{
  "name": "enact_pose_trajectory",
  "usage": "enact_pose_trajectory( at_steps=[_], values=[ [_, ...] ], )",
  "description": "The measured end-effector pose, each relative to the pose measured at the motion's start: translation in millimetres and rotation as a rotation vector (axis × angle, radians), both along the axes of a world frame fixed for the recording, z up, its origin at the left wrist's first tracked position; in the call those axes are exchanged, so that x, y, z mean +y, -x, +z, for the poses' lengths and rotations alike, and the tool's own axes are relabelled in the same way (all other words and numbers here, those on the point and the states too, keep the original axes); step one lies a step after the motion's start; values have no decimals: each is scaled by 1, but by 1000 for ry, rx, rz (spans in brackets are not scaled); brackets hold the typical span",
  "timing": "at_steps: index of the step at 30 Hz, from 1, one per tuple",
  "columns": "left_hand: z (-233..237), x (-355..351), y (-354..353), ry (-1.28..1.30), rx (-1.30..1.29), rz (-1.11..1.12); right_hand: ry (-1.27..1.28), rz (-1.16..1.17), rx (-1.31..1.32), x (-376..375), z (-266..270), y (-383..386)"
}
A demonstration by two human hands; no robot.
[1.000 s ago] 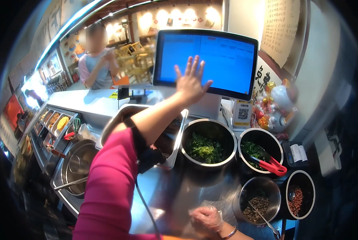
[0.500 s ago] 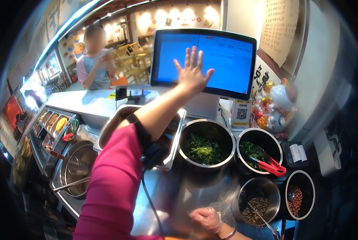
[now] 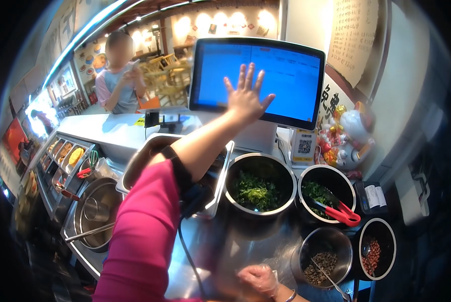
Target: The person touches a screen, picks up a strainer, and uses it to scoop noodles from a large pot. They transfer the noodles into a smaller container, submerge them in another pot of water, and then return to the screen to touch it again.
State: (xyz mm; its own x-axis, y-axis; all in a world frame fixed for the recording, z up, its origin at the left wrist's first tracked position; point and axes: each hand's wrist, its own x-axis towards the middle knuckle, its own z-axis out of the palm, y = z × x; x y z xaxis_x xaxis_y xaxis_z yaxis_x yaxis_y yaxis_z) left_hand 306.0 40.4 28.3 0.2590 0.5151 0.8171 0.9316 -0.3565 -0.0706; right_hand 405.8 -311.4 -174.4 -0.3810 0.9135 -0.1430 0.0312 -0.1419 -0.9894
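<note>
My left hand (image 3: 247, 96) is spread open in front of a blue-lit touchscreen (image 3: 213, 73), palm toward it. Its fingers overlap the middle of the display in this view. The arm wears a pink sleeve with a dark cuff. Low over the steel counter (image 3: 230, 247), my right hand (image 3: 258, 279) wears a clear plastic glove and a bracelet. Its fingers are curled closed, with nothing showing in them. A steel bowl of small brown pieces (image 3: 321, 267) stands just right of it, with a spoon (image 3: 331, 280) leaning inside.
Black pots of chopped greens (image 3: 258, 191) stand below the screen, one with red-handled tongs (image 3: 342, 215). A pot of peanuts (image 3: 371, 259) is at right. Left are a large steel pot (image 3: 92, 236) and food trays (image 3: 73, 157). A person (image 3: 119, 83) stands across the counter.
My left hand is slightly lower and farther right against the screen, its fingers still spread. My right hand stays in nearly the same place. The person opposite still holds both hands raised together.
</note>
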Motion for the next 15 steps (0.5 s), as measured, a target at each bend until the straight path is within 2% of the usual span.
enact_pose_trajectory(
  at_steps=[3, 5, 10, 15],
  values=[
    [2, 1, -3, -3, -6, -10, -23, -14, 31, 0, 1, 0],
    [2, -1, -5, -1, 4, -19, -163, 23, -111, 3, 10, -1],
    [1, -5, -9, 13, 47, -30, -149, 27, -73, 2, 10, -1],
    [6, 4, -3, 58, -84, 67, -216, 48, -132, 4, 18, -1]
  ],
)
